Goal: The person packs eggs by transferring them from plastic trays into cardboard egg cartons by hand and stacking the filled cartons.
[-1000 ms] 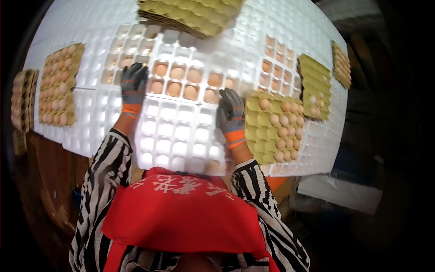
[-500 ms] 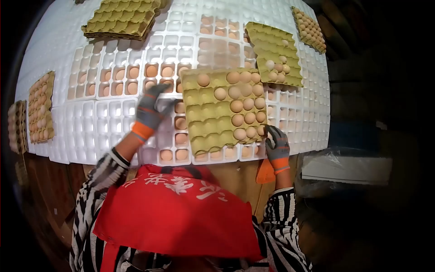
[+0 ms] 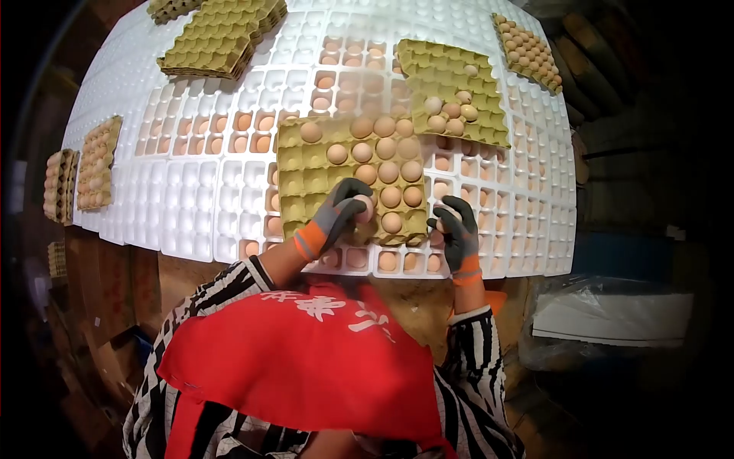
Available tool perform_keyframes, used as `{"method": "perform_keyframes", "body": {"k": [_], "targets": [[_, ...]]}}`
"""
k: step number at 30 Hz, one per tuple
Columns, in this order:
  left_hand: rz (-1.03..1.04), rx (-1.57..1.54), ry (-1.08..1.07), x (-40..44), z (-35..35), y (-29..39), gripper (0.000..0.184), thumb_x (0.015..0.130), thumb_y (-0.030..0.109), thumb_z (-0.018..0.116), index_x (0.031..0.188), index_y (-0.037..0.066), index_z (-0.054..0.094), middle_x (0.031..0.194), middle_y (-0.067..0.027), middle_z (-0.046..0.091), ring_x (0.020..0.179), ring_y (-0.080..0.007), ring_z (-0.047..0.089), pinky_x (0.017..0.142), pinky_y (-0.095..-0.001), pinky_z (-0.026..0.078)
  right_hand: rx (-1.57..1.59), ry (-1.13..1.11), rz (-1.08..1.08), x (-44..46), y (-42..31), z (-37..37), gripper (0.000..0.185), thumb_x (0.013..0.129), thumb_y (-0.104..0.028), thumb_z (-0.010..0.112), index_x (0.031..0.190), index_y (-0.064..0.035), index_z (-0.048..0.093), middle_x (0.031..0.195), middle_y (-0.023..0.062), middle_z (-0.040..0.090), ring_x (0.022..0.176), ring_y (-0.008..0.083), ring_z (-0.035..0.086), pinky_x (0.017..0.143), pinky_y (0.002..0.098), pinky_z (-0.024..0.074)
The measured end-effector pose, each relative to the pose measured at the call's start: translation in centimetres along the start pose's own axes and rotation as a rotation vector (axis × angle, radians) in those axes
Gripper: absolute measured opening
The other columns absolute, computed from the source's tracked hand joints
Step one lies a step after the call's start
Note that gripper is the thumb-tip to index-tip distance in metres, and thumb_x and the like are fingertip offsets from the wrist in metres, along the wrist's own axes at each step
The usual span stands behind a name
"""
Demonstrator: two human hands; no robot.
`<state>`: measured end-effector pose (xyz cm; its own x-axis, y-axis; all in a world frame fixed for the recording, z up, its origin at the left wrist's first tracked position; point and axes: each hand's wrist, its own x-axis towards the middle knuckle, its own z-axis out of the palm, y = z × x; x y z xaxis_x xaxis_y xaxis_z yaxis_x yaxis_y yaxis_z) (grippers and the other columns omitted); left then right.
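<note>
Head view: egg tray (image 3: 306, 180) and stacked cartons (image 3: 222, 37) partly cover white trays (image 3: 245, 191).

White trays (image 3: 183, 203), some eggs (image 3: 388, 262) inside, yellowish flats (image 3: 298, 191) atop

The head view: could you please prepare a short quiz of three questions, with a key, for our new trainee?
1. Choose one. The person's left hand holds: (a) a paper lid, (b) an egg, (c) a folded cloth.
2. Fill in. The right hand is just past the ____ edge of the nearest cardboard tray.
3. True or false? Both of the person's hands are bare.

Key
1. b, an egg.
2. right.
3. False: both hands wear grey and orange gloves.
</note>
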<state>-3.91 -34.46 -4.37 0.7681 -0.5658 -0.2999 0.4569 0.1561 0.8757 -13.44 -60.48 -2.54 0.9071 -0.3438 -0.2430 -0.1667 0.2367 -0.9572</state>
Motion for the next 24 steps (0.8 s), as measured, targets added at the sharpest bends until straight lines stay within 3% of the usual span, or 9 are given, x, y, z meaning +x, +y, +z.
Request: {"method": "perform_keyframes", "body": {"k": [1,5,9,10,14,16,18,22,24], "targets": [[-0.058,0.050,-0.051,0.2,0.7,1.2,0.027,0.087,0.020,0.066,0.111,0.009,0.060,0.100,0.0007,0.059,0.090,-0.0110,0.054,0.079,-0.0290,0.048,-0.359,-0.060,-0.124,0.6,-0.3,0.6,0.045,0.087,-0.015,0.070,0.127,-0.0032,0.055,0.107,0.0089,0.061,0.091,0.0212,0.065,0.080,0.0314,0.0537],[0.368,1.411,-0.153,1.6,5.1,-1.2,0.047,0.077,0.028,0.076,0.117,0.009,0.059,0.109,-0.0174,0.059,0.094,-0.0377,0.063,0.075,-0.0456,0.054,-1.585,-0.280,-0.447,3.8,-0.8,3.5,0.050,0.078,-0.019,0.075,0.126,-0.0146,0.062,0.116,0.0141,0.064,0.108,0.0345,0.061,0.094,0.0417,0.0517],[0.361,1.438,-0.129,1.9,5.2,-1.4,0.045,0.077,0.025,0.075,0.118,0.013,0.058,0.112,-0.0149,0.058,0.091,-0.0366,0.065,0.075,-0.0453,0.055,-0.746,-0.169,-0.345,5.1,2.9,-0.8,0.048,0.078,-0.009,0.075,0.124,-0.0065,0.061,0.120,0.0090,0.064,0.096,0.0218,0.065,0.080,0.0332,0.0548],[0.348,1.352,-0.049,1.4,4.9,-0.5,0.045,0.077,0.025,0.075,0.118,0.013,0.058,0.112,-0.0147,0.058,0.091,-0.0364,0.065,0.074,-0.0454,0.055,-0.272,-0.107,0.131,3.9,0.1,0.1,0.055,0.077,-0.015,0.072,0.129,-0.0046,0.057,0.102,0.0085,0.064,0.091,0.0185,0.065,0.070,0.0298,0.0555],[0.413,1.294,0.094,0.9,4.6,2.6,0.034,0.077,0.018,0.071,0.110,0.016,0.061,0.113,-0.0147,0.058,0.088,-0.0343,0.067,0.071,-0.0449,0.055,0.118,-0.158,0.042,4.7,-2.3,0.6,0.068,0.079,-0.011,0.068,0.143,-0.0018,0.046,0.108,0.0101,0.060,0.075,0.0157,0.062,0.060,0.0261,0.0529],[0.451,1.534,0.043,2.2,4.6,2.9,0.018,0.082,0.015,0.063,0.100,0.017,0.063,0.112,-0.0159,0.059,0.086,-0.0302,0.069,0.070,-0.0421,0.056,-0.265,-0.193,0.099,6.8,-2.3,1.2,0.062,0.079,-0.013,0.070,0.139,-0.0069,0.053,0.114,0.0108,0.061,0.091,0.0198,0.064,0.070,0.0319,0.0554],[0.365,1.606,-0.136,3.6,4.8,2.5,0.019,0.082,0.012,0.061,0.101,0.012,0.065,0.116,-0.0203,0.061,0.089,-0.0316,0.069,0.069,-0.0405,0.057,-1.054,-0.235,-0.591,9.2,-0.4,1.7,0.059,0.076,-0.018,0.074,0.133,-0.0184,0.059,0.133,0.0118,0.056,0.116,0.0321,0.058,0.091,0.0438,0.0534],[0.668,1.609,0.355,7.3,5.6,-4.3,0.027,0.082,0.013,0.059,0.106,0.005,0.068,0.107,-0.0209,0.063,0.085,-0.0364,0.066,0.064,-0.0434,0.054,-1.614,-0.119,-0.399,9.5,0.6,4.0,0.057,0.070,-0.028,0.079,0.125,-0.0241,0.065,0.135,0.0105,0.051,0.116,0.0338,0.060,0.092,0.0447,0.0533],[0.514,1.726,0.274,7.6,6.6,-3.4,0.031,0.082,0.017,0.060,0.108,0.002,0.069,0.112,-0.0236,0.061,0.086,-0.0362,0.065,0.064,-0.0449,0.054,-1.467,-0.113,-0.372,8.6,-1.2,5.3,0.055,0.070,-0.025,0.081,0.123,-0.0213,0.065,0.129,0.0110,0.056,0.115,0.0326,0.061,0.093,0.0431,0.0534]]}}
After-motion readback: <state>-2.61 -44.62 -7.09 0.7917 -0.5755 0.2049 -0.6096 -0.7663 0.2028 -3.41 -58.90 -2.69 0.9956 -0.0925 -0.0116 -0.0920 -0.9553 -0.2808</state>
